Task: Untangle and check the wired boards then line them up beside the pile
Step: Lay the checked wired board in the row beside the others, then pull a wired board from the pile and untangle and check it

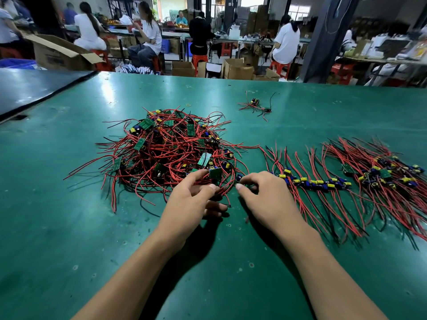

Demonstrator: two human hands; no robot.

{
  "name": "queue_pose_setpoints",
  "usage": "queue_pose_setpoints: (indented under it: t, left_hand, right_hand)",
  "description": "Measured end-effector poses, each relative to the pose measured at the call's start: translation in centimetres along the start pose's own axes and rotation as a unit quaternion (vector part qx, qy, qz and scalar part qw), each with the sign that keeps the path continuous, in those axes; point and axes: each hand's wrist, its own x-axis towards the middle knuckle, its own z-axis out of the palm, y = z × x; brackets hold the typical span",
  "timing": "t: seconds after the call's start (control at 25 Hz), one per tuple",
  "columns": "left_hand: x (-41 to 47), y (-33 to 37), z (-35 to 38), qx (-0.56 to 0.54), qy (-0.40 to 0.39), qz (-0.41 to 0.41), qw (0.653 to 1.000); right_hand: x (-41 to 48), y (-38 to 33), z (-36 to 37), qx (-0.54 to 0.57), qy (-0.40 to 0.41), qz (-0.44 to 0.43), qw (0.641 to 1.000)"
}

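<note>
**Workshop bench: sorting partly complete**

Workshop background: seated workers, cartons and red stools beyond the bench. The green table [69, 227] carries all task material.

1. Remaining work. The pile [166, 146] of tangled wired boards sits left of centre and is the largest item; judged by its bulk, most boards have not yet been separated.
2. Completed work. To the right of the pile, a lined-up row [318, 182] runs rightward into a denser group [388, 174], boards in the middle and leads fanned to both sides.
3. Set apart. A small cluster [255, 105] lies well behind the row; its purpose cannot be told.
4. Hand pose. Both forearms reach forward, palms down, to the pile's near edge. The left hand [187, 204] pinches a green board [215, 173] by its leads, thumb against forefinger. The right hand [265, 197] pinches a blue-capped board [239, 177] just beside it, remaining fingers curled.
</note>
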Motion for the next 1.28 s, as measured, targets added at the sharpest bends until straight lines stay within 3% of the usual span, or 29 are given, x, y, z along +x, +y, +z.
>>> queue_pose_setpoints:
  t: [0.2, 0.36, 0.48, 0.56, 0.72, 0.92, 1.08, 1.28]
  left_hand:
    - [-0.2, -0.1, -0.1, -0.011, -0.006, 0.009, 1.0]
    - [-0.3, -0.2, -0.2, -0.018, -0.019, 0.031, 0.999]
    - [-0.5, -0.2, -0.1, -0.017, -0.028, 0.054, 0.998]
    - [-0.5, -0.3, 0.0, -0.008, -0.029, 0.061, 0.998]
    - [-0.5, -0.4, -0.2, 0.02, -0.022, 0.067, 0.997]
    - [-0.5, -0.3, 0.0, 0.004, -0.013, 0.048, 0.999]
    - [-0.1, -0.1, -0.2, -0.017, 0.013, 0.033, 0.999]
    - [-0.1, 0.1, 0.0, -0.044, 0.019, 0.039, 0.998]
  right_hand:
    - [0.3, 0.9, -1.0, -0.022, 0.042, 0.081, 0.996]
    - [0.1, 0.6, -1.1, -0.036, 0.037, 0.079, 0.996]
    - [-0.1, -1.0, -0.6, 0.115, 0.056, 0.035, 0.991]
    - [-0.5, -2.4, -0.2, 0.239, 0.009, 0.027, 0.97]
    - [-0.9, -3.1, 0.3, 0.314, -0.05, 0.054, 0.947]
    - [-1.0, -3.3, -0.2, 0.45, -0.093, 0.091, 0.883]
    - [-0.6, -3.3, -0.9, 0.544, -0.066, 0.118, 0.828]
    - [-0.2, -2.9, -2.1, 0.663, -0.025, 0.15, 0.733]
